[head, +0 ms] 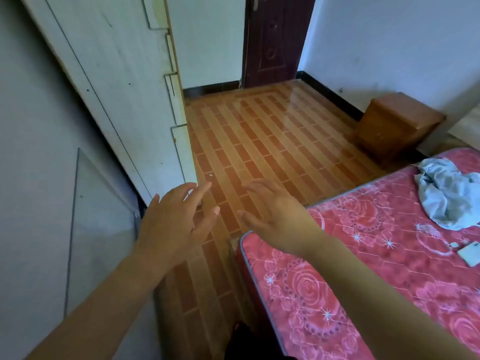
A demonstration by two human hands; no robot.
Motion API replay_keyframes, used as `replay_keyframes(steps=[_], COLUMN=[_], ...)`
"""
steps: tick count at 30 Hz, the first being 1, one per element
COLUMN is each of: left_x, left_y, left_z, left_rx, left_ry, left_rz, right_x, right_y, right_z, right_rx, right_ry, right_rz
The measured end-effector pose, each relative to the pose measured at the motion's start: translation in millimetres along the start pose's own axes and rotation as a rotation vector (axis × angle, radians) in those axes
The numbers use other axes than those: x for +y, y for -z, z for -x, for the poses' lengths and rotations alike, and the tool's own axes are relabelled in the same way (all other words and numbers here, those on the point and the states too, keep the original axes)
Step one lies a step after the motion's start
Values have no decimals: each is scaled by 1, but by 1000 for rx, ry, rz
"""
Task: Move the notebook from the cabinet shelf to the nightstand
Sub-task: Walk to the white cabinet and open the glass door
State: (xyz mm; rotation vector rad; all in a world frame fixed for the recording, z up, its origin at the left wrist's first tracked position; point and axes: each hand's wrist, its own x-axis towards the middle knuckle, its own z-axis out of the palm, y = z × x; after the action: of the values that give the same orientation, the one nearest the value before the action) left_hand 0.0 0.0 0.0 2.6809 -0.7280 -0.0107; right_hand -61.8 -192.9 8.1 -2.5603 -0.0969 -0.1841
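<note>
Both bare forearms are reaching forward from the bottom of the frame over the tiled floor (259,141). The left hand (174,222) is hovering with its grip spread, fingers fanned and holding nothing, just beside the outer edge of the white cabinet (111,81), whose panels are running up the left side. The right hand (275,219) is also hovering with its grip spread and empty, above the near corner of the pink mattress (363,268).

The mattress edge is cutting diagonally across the right, and between it and the cabinet a narrow strip of floor is lying open, widening further on into a broad bare stretch of tiles. On the mattress a crumpled pale cloth (446,193) is lying near the right edge, and a small white flat device (470,253) with a tiny dark mark, too small to read, is sitting near it.

Further off, the wooden nightstand (397,126) is standing against the right wall, its top bare. At the far end a dark brown door (275,40) is standing shut.

The notebook is not showing anywhere in view.
</note>
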Motion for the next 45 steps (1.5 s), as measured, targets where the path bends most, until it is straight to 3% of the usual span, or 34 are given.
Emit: replay_keyframes(steps=[24,34,45], left_x=[-123,-164,-159], left_y=[-3,-9,-22], left_z=[-273,-440,-599], left_rx=[-49,-131,-278], left_ry=[143,-115,-376], left_rz=[210,221,216], right_x=[87,129,184], right_y=[-36,-31,-16], right_z=[-291,-414,-506], right_rx=[-86,25,147], right_ry=[-124,-284,-497], right_rz=[-129,-88,-87])
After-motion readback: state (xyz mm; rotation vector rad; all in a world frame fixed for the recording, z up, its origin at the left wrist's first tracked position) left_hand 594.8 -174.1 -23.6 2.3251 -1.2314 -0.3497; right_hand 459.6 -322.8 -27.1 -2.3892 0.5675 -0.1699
